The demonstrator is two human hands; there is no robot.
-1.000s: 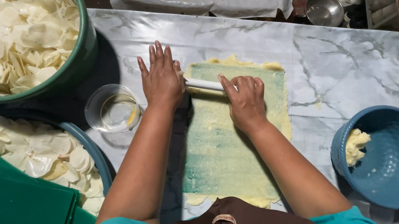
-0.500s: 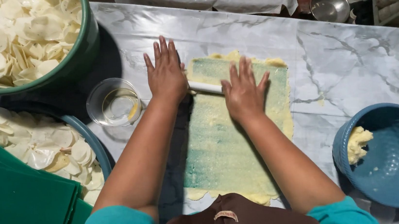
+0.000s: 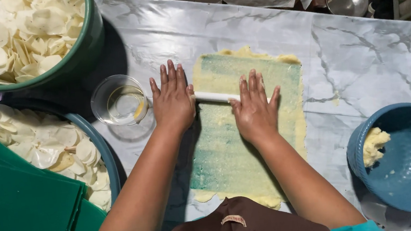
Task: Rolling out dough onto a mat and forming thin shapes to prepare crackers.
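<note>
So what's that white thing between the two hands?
In the head view, a white rolling pin spans the gap between left hand and right hand, resting on thin yellow dough.

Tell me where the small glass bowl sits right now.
In the head view, the small glass bowl sits on the marble table, just left of the left hand and below the green tub of white slices.
</note>
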